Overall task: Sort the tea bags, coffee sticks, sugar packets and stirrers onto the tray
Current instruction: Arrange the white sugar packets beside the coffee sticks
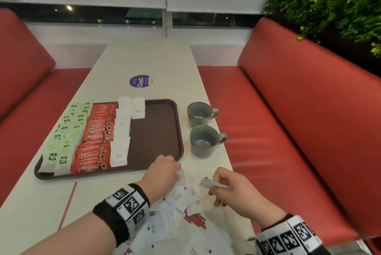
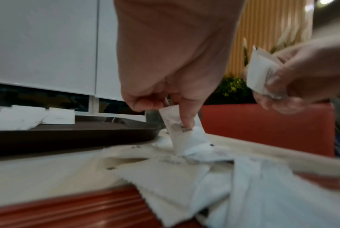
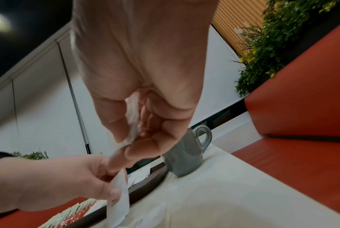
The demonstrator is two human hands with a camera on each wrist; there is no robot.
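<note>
Seen only from the head view: a brown tray (image 1: 160, 131) on the white table (image 1: 144, 58), filled from its left side with rows of green tea bags (image 1: 64, 141), red coffee sticks (image 1: 97, 137) and white sugar packets on the tray (image 1: 121, 131), with the right part of the tray bare. Also only there: two grey cups (image 1: 203, 128) just beside the tray's right rim, a round purple sticker (image 1: 139, 81) farther up the table, and red stirrers (image 1: 195, 218) partly buried under a loose pile of sugar packets (image 1: 177, 203) near the front edge.

From the left wrist view, shown more closely: the left hand (image 2: 171, 69) pointing down, thumb and one finger pinching a single packet (image 2: 186, 132) by its top edge, its lower end touching the pile. Seen blurred at the right of that view: the right hand (image 2: 305, 74) gripping a second packet (image 2: 259, 71) above the table.

From the right wrist view: right hand fingers (image 3: 145, 148) curled, thumb pressed against them with thin white paper between; only one cup visible behind.

In the head view, both hands (image 1: 165, 172) close together over the pile, just below the tray's front right corner, wrists in black bands with printed markers. Open table left of the pile and beyond the sticker; red benches (image 1: 299, 120) along both long edges.
</note>
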